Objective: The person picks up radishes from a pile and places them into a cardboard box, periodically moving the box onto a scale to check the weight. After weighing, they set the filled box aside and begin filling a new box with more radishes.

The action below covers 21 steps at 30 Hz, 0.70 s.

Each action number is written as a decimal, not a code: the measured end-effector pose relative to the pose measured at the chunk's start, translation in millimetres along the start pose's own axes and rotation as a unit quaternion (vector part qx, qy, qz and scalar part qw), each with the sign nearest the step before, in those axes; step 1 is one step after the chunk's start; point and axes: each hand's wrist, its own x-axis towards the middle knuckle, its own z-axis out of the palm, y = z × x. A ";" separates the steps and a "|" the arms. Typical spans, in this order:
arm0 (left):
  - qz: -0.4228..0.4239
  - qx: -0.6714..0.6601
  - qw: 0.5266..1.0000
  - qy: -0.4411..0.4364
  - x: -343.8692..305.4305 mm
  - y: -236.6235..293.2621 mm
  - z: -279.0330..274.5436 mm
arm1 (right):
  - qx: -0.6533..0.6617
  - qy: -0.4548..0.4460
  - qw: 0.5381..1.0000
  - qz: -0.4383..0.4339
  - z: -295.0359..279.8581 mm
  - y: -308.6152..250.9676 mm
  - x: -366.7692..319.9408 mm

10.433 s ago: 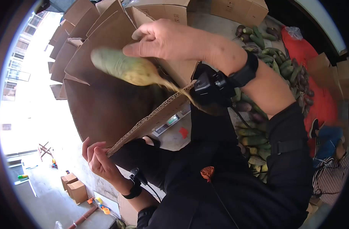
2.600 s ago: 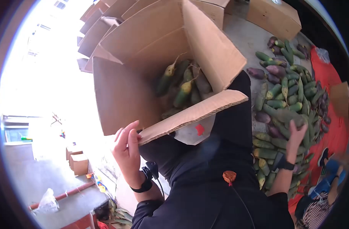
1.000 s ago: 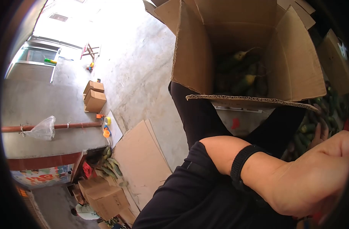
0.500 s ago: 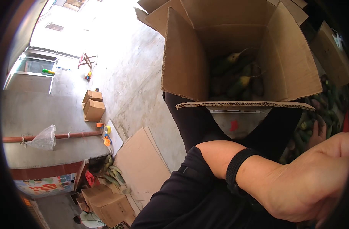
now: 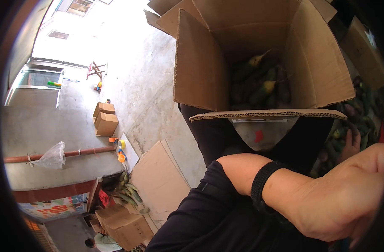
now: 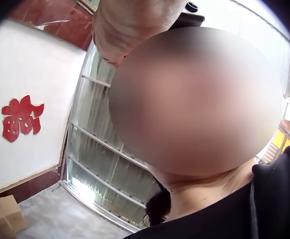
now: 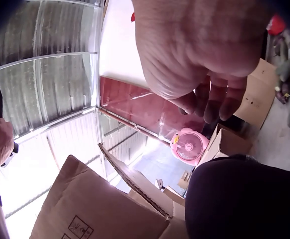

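My left hand [image 5: 343, 197] is raised close to the head camera, its bent wrist filling the lower right of the head view. In the right wrist view, that left hand [image 7: 0, 139] is up at the head; its fingertips are hidden, so I cannot tell whether they grip anything. My right hand [image 5: 350, 145] is low beside the pile of green and purple radishes [image 5: 364, 113]. Loosely bent fingers [image 7: 214, 102] hang below its palm in the right wrist view, with nothing in them. An open cardboard box [image 5: 200, 63] stands before my legs, several radishes [image 5: 265, 92] at its bottom.
Flat cardboard sheets [image 5: 158, 180] lie on the concrete floor to the left, near tape rolls [image 5: 121, 157] and small boxes [image 5: 106, 124]. Further back are another person [image 5: 106, 242] and a larger carton [image 5: 129, 229]. A pink fan [image 7: 189, 146] shows in the right wrist view.
Earlier, my right hand carried a radish over the box, then reached to the pile; my left hand left the box flap and rose to the head. The head view swung left, then barely shifted.
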 end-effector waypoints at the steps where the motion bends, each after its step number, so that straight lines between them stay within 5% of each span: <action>1: -0.002 0.004 1.000 0.000 0.1 0.4 0.2 | 0.005 0.004 1.000 0.008 0.6 -1.2 0.6; 21: -0.063 0.060 0.996 0.019 12.8 -3.9 -8.1 | -0.037 0.018 0.999 0.013 -0.2 4.8 1.2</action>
